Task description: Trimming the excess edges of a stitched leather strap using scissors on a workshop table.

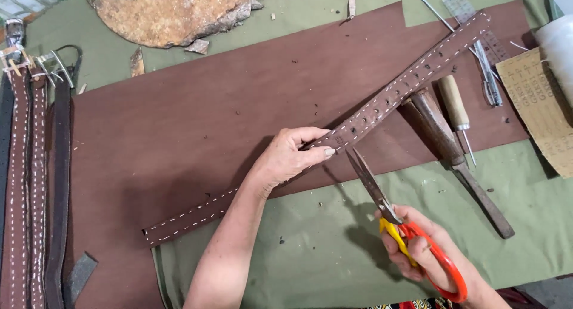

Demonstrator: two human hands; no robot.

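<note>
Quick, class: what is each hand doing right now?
Left hand: closed on the stitched brown leather belt, pinching it.
Right hand: closed through the handles of the orange-and-yellow scissors, blade tips near the belt.

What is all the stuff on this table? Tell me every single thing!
belt strap: 1, brown with white stitches and holes, slanting across the middle
scissors: 1, orange and yellow handles, blades open at the strap's edge
leather sheet: 1, dark brown, under the strap
green cloth: 1, covers the table
finished belts: several, brown, far left
rough hide piece: 1, tan, top
punch tool: 1, dark, right
awl: 1, pale wooden handle, right
ruler: 1, clear, top right
patterned card: 1, tan, right edge
left hand: holds the strap
right hand: holds the scissors
</note>
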